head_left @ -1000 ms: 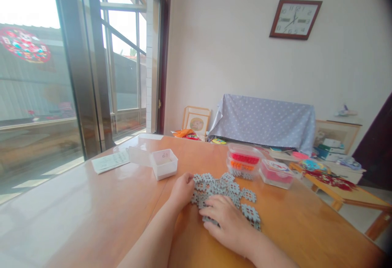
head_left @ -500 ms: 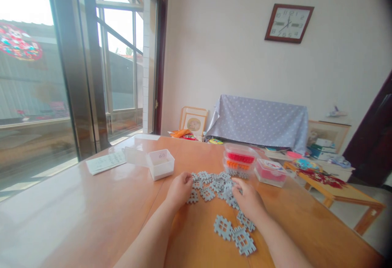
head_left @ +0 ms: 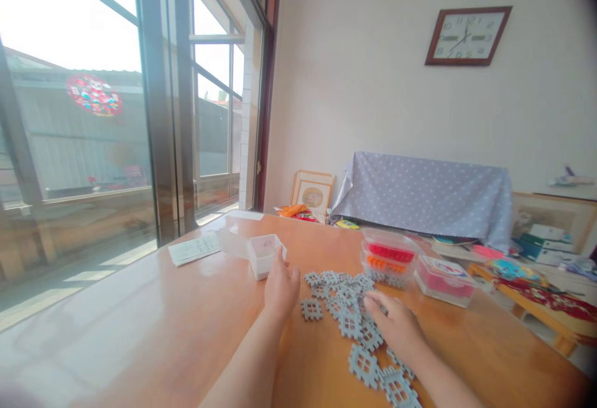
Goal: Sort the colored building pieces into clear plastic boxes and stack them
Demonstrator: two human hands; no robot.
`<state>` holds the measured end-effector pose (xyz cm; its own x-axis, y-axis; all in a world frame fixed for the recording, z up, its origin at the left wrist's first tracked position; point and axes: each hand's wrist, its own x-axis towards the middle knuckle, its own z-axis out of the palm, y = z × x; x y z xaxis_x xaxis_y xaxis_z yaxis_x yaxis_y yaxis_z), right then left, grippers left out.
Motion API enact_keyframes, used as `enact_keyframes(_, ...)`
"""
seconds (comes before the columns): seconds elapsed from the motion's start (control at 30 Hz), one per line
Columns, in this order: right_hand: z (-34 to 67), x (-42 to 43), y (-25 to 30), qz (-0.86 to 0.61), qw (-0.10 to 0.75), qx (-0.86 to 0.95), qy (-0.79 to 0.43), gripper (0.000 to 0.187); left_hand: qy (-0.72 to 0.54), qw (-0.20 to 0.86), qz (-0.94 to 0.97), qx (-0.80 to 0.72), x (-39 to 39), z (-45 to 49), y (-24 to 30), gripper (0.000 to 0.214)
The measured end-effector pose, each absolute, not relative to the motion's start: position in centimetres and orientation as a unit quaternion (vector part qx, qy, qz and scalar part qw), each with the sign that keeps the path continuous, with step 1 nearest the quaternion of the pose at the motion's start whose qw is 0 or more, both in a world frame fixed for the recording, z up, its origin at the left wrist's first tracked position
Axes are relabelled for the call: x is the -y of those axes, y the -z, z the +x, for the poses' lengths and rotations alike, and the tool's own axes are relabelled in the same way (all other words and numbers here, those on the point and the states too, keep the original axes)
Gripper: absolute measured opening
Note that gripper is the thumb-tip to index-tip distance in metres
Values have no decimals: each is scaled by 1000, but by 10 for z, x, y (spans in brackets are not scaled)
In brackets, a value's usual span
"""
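Several grey-blue waffle-shaped building tiles point(head_left: 347, 299) lie scattered on the wooden table point(head_left: 163, 327). My left hand point(head_left: 281, 287) reaches toward the open white plastic box point(head_left: 265, 255), its fingers stretched out near the box's right side, and holds nothing. My right hand point(head_left: 395, 328) rests flat on the tiles at the pile's right side, fingers spread. Two more tiles point(head_left: 380, 378) lie nearer me, beside my right forearm.
A stack of clear boxes with red and orange pieces point(head_left: 388, 257) and a pink-filled box point(head_left: 444, 279) stand behind the pile. A paper sheet point(head_left: 193, 249) lies at the table's left, by the window. A low side table point(head_left: 536, 287) with clutter is to the right.
My left hand left the tile pile and moved up-left to the white box. My right hand slid forward from the near tiles onto the pile's right side. The camera turned left.
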<state>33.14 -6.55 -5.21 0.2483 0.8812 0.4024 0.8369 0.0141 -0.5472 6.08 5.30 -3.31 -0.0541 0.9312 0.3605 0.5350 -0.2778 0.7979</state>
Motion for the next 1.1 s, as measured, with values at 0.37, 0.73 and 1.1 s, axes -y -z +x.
enact_keyframes(0.37,346,61,60,-702,387,597,-37,47,-423,162,627,-634,-71,34,31,60)
enact_keyframes(0.73,359,56,71,-703,405,581,-65,45,-364,79,628,-683,-61,26,24,57)
enact_keyframes(1.1,358,57,72,-702,423,568,-73,46,-324,115,614,-711,-63,24,28,75)
